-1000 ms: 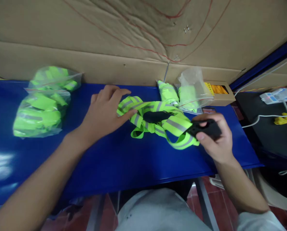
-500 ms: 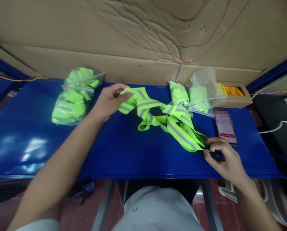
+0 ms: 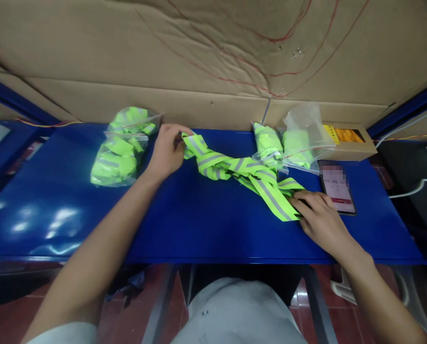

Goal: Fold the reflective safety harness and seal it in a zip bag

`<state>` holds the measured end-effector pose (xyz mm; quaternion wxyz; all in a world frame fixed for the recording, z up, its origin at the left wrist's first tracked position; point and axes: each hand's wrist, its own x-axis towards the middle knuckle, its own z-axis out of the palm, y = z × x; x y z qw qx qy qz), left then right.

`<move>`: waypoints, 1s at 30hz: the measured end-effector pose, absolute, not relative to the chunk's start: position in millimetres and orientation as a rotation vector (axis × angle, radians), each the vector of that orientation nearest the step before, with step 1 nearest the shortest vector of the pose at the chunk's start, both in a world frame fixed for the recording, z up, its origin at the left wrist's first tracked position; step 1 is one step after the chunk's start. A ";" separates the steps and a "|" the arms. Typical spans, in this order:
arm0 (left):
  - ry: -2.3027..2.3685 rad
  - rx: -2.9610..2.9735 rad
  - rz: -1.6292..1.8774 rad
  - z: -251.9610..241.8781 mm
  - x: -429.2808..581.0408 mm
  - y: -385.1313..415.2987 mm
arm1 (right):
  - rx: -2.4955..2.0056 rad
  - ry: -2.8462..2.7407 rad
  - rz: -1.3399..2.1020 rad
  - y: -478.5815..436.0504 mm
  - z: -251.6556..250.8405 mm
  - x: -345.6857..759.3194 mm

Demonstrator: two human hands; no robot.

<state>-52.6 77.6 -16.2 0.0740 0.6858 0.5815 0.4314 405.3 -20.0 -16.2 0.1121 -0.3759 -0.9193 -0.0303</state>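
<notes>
A tangle of neon yellow-green reflective straps (image 3: 235,167) with grey stripes stretches between my hands, above the blue table (image 3: 213,234). Its left end is pinched between the thumb and fingers of my left hand (image 3: 168,150). At the lower right, my right hand (image 3: 317,215) has its fingers curled over the other end of the straps. The black buckle-like piece there is mostly hidden by those fingers. The straps are twisted and bunched in the middle.
Clear bags of similar straps (image 3: 116,160) lie at the left. More bagged straps (image 3: 268,141) and an open clear bag (image 3: 301,138) stand at the right, beside a cardboard box (image 3: 353,145) and a phone (image 3: 338,191). A cardboard wall (image 3: 213,91) rises behind.
The straps have been drawn tighter and narrower, and the loop hanging in the middle has risen. My right hand has turned palm-down over its end, covering the black piece.
</notes>
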 end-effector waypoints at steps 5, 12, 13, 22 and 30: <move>1.707 2.204 1.320 3.1 -28.4 42.7 | -1.040 -2.781 0.232 -27.3 16.3 416.8; 1.956 2.569 0.647 3.7 20.3 18.3 | -0.938 -2.605 0.209 4.5 48.9 327.0; 1.947 2.549 0.583 2.3 21.8 20.4 | -0.935 -2.583 0.165 14.8 44.3 306.7; 1.810 2.463 0.691 22.1 1.1 32.0 | -1.121 -2.598 0.321 78.4 16.1 221.5; 1.520 2.179 0.673 2.9 -29.3 44.7 | -0.910 -2.481 0.477 94.5 14.8 257.3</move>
